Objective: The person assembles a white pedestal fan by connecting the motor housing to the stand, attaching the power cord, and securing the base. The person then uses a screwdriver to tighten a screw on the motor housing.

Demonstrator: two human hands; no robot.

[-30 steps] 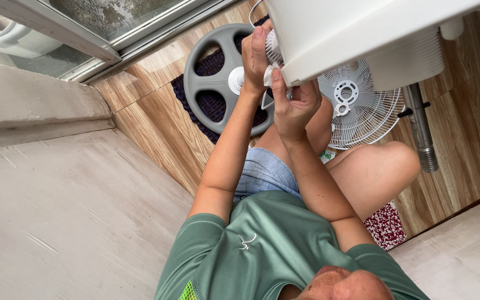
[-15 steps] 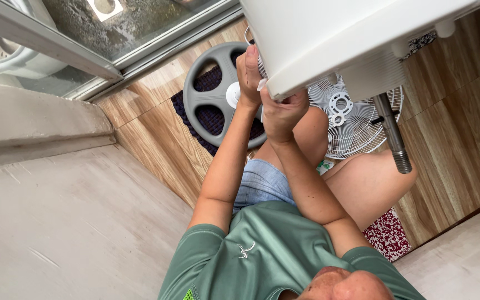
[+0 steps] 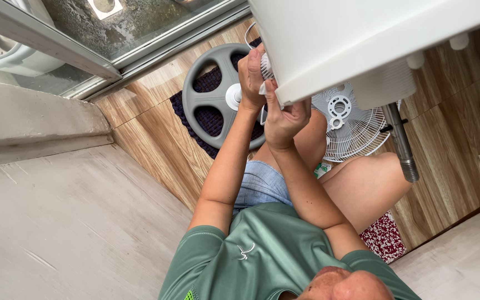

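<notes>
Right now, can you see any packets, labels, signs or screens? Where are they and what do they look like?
Packet or paper: on the floor by the bent knee, small, white with green print, mostly hidden.
Shirt logo: on the chest of the green shirt, a tiny white squiggle.
No signs or screens in view.

Tight quarters under the white fan housing (image 3: 329,39)

Both hands (image 3: 276,103) are crowded against its edge; the wire grille (image 3: 356,130), metal pole (image 3: 401,144) and knee (image 3: 362,183) block the right, while bare wood floor (image 3: 151,128) lies left.
</notes>
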